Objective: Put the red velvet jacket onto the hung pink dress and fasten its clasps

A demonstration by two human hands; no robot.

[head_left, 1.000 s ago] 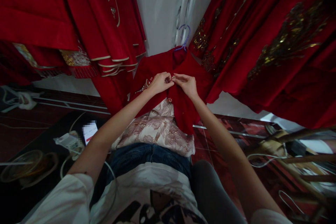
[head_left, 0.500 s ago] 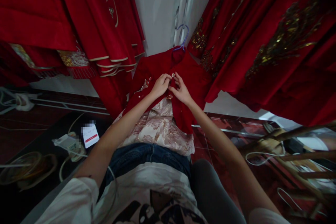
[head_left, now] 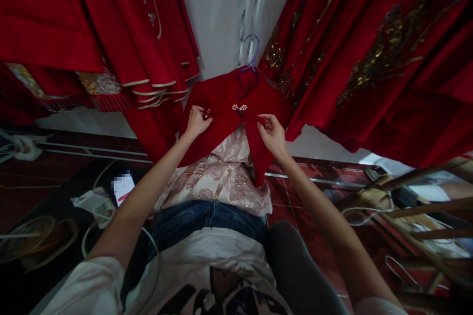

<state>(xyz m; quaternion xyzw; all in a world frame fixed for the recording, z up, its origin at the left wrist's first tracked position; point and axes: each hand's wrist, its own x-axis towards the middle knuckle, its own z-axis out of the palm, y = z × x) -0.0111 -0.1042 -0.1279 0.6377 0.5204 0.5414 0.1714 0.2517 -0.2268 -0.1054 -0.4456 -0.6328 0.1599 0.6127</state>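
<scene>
A red jacket lies spread over my lap on a purple hanger. Two flower-shaped beaded ornaments sit side by side where its fronts meet. My left hand pinches the cloth of the left front, close by a small beaded decoration that its fingers partly cover. Over on the right front, my right hand has its fingers curled on the cloth near the edge. Below the jacket's opening, a pink and white brocade fabric covers my thighs.
Red garments hang at the left, and gold-sequined red garments at the right. A phone and a clear packet lie on a dark surface at my left. A wooden rack with a white cord stands right.
My hands have moved apart from the middle clasp, the left one leftward and the right one rightward. The beaded ornaments now show uncovered, side by side at the front opening.
</scene>
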